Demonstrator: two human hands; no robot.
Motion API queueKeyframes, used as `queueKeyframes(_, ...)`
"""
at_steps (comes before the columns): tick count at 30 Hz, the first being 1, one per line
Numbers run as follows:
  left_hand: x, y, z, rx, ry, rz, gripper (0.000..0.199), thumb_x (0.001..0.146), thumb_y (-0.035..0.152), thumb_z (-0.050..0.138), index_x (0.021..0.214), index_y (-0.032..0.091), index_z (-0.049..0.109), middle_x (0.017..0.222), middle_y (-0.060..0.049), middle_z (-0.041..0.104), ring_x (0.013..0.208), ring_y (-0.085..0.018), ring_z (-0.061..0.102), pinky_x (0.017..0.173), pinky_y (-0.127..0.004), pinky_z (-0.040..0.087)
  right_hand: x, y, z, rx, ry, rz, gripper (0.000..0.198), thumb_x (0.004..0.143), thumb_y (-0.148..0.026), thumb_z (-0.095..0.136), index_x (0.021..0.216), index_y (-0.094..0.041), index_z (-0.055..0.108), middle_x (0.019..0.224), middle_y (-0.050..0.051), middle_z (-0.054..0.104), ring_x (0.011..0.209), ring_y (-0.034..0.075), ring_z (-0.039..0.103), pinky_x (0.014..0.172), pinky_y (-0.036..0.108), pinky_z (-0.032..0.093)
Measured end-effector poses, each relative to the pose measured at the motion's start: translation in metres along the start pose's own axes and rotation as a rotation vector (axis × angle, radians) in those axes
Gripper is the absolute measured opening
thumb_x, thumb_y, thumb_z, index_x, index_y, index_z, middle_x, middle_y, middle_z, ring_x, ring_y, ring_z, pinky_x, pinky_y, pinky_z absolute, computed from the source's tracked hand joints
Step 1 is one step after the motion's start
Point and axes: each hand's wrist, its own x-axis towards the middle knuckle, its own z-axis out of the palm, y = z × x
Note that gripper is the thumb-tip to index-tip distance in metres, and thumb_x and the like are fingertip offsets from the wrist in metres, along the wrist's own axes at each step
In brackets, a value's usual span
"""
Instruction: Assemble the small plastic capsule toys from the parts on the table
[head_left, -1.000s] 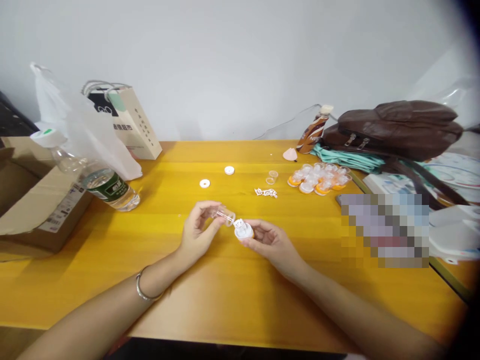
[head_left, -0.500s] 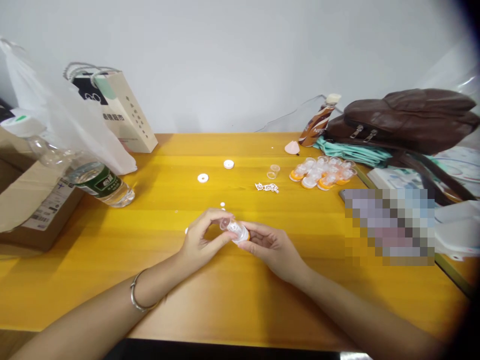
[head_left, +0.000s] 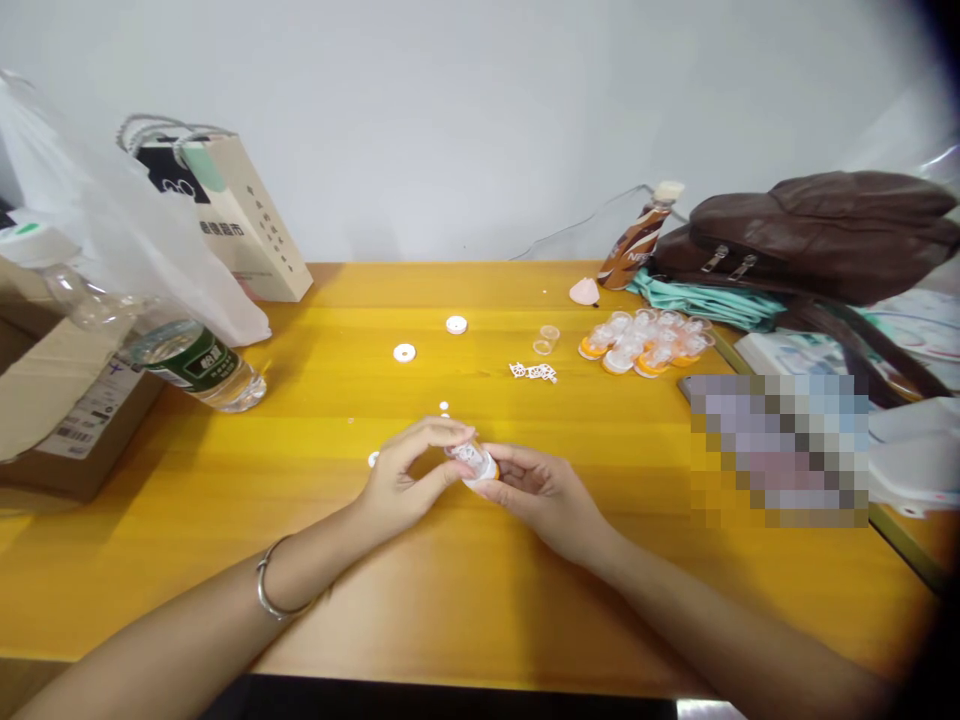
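Observation:
Between my two hands, low over the table, is a small capsule-like piece (head_left: 472, 461) with a clear plastic top, a white ring and an orange base. My left hand (head_left: 409, 470) pinches the clear cover with thumb and fingers. Gripping the orange base end is my right hand (head_left: 551, 495), its fingers curled around it. White bits show inside the clear part, too small to make out. Beyond the hands lie two white discs (head_left: 405, 352), one with a hole, a white lattice-like plastic piece (head_left: 533, 372) and two clear cups (head_left: 546, 340).
Several similar clear-topped orange and white pieces (head_left: 646, 342) stand clustered at the right. Behind them are a brown bottle (head_left: 636, 240) and a brown leather bag (head_left: 810, 240). A water bottle (head_left: 199, 355), an open cardboard box (head_left: 82, 430) and a paper bag (head_left: 232, 215) stand left.
The clear cover in my left hand has tilted and moved right, onto the capsule-like piece. My right hand has stayed almost still on the base.

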Motion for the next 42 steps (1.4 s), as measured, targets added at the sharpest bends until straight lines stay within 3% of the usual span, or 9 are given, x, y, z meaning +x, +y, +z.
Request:
queueKeyframes(6,0.006,0.003,0.0,-0.232,-0.025,-0.111,0.02,0.082,0.019,0.059,0.101,0.02,0.064,0.103,-0.009,0.064,0.099,-0.018,0.06,0.083,-0.031,0.049,0.001,0.0,-0.002,0.165,-0.076,0.114,0.023,0.074,-0.03,0.066,0.097,-0.024,0.069,0.091,0.0,0.07,0.084,0.013,0.061,0.086,0.029,0.045)
queueKeyframes(11,0.007,0.004,-0.003,-0.308,-0.1,-0.218,0.02,0.085,0.024,0.054,0.103,0.022,0.063,0.12,-0.01,0.052,0.105,-0.019,0.055,0.09,-0.035,0.045,0.001,0.002,-0.001,0.25,-0.046,0.152,0.019,0.073,-0.031,0.068,0.089,-0.022,0.07,0.087,0.001,0.069,0.079,0.012,0.059,0.078,0.026,0.046)
queueKeyframes(16,0.007,0.003,-0.001,-0.306,-0.025,-0.243,0.017,0.08,0.023,0.063,0.096,0.019,0.062,0.1,-0.007,0.061,0.093,-0.015,0.057,0.085,-0.029,0.046,0.002,0.002,0.002,0.211,0.045,0.133,0.018,0.066,-0.026,0.074,0.083,-0.022,0.069,0.081,-0.001,0.068,0.077,0.011,0.058,0.078,0.025,0.044)
queueKeyframes(22,0.011,0.003,-0.01,-0.465,-0.161,-0.351,0.019,0.087,0.028,0.052,0.1,0.018,0.06,0.108,-0.01,0.064,0.099,-0.019,0.06,0.088,-0.035,0.046,-0.001,0.002,0.003,0.351,-0.036,0.203,0.019,0.071,-0.033,0.069,0.083,-0.017,0.066,0.08,0.001,0.064,0.069,0.009,0.055,0.069,0.022,0.044)
queueKeyframes(25,0.012,0.003,-0.009,-0.407,-0.133,-0.296,0.022,0.082,0.03,0.059,0.101,0.018,0.06,0.113,-0.01,0.06,0.102,-0.019,0.057,0.091,-0.034,0.044,0.0,0.002,0.005,0.261,0.05,0.14,0.02,0.067,-0.028,0.073,0.079,-0.019,0.061,0.076,-0.002,0.061,0.07,0.009,0.054,0.069,0.022,0.043)
queueKeyframes(29,0.009,0.002,-0.003,-0.256,-0.056,-0.305,0.024,0.076,0.023,0.066,0.098,0.018,0.06,0.093,-0.006,0.06,0.087,-0.015,0.056,0.083,-0.029,0.045,0.001,0.006,0.008,0.169,0.121,0.055,0.032,0.061,-0.025,0.077,0.076,-0.021,0.049,0.074,-0.005,0.058,0.07,0.009,0.054,0.069,0.023,0.044)
queueKeyframes(33,0.007,0.003,0.003,-0.221,-0.033,-0.323,0.021,0.076,0.023,0.065,0.096,0.017,0.059,0.088,-0.005,0.06,0.083,-0.015,0.056,0.08,-0.03,0.045,0.0,0.015,0.009,0.037,0.159,-0.059,0.033,0.065,-0.025,0.074,0.079,-0.022,0.044,0.077,-0.003,0.058,0.073,0.011,0.056,0.072,0.027,0.045)
queueKeyframes(37,0.005,0.008,0.01,-0.107,0.044,-0.324,0.024,0.074,0.025,0.067,0.096,0.018,0.062,0.085,-0.004,0.057,0.082,-0.015,0.055,0.079,-0.029,0.044,-0.002,0.023,0.006,-0.227,0.228,-0.175,0.026,0.071,-0.027,0.068,0.084,-0.023,0.046,0.084,0.001,0.056,0.08,0.015,0.057,0.076,0.031,0.046)
queueKeyframes(42,0.002,0.009,0.013,-0.128,0.133,-0.473,0.026,0.066,0.028,0.074,0.073,0.016,0.051,0.069,0.002,0.056,0.063,-0.009,0.051,0.062,-0.022,0.041,-0.004,0.022,0.005,-0.479,0.23,-0.283,0.023,0.073,-0.025,0.065,0.087,-0.023,0.047,0.082,0.002,0.052,0.076,0.016,0.055,0.072,0.032,0.047)
